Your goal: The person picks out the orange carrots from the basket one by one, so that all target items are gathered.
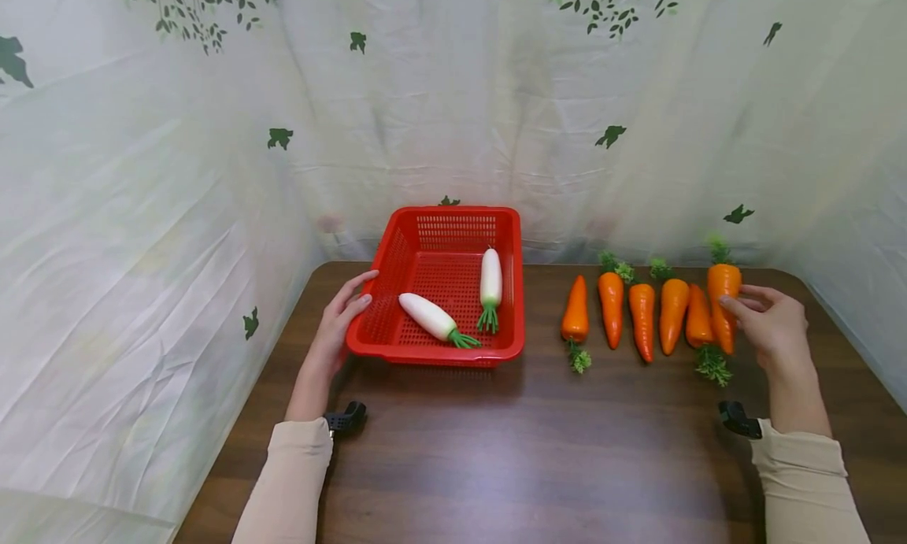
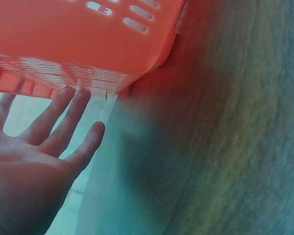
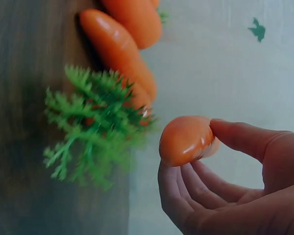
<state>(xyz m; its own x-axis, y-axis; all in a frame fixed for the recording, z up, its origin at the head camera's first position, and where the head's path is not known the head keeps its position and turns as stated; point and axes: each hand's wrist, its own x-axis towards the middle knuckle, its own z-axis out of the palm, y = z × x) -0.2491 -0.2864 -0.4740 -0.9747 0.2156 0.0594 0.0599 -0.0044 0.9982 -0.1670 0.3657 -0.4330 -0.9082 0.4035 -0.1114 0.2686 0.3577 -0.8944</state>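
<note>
A red plastic basket (image 1: 434, 353) stands on the table with two white radishes (image 1: 428, 316) with green stems inside. At its left side is my left hand (image 1: 338, 317), touching the rim and outer wall; in the left wrist view its fingers (image 2: 68, 120) stretch out straight against the slotted wall. On the right, my right hand (image 1: 768, 320) pinches a carrot (image 1: 724, 280) between thumb and fingers, leafy top pointing away. The right wrist view shows that carrot (image 3: 186, 142) tip-on, apart from the others. Left of it lies a row of several carrots (image 1: 642, 316).
The brown wooden table (image 1: 546, 449) runs up to a pale, leaf-printed cloth (image 1: 453, 135) at the back and sides. Green leaves (image 1: 712, 365) of the carrot nearest the right hand point toward the front. Each wrist wears a black camera (image 1: 346, 420).
</note>
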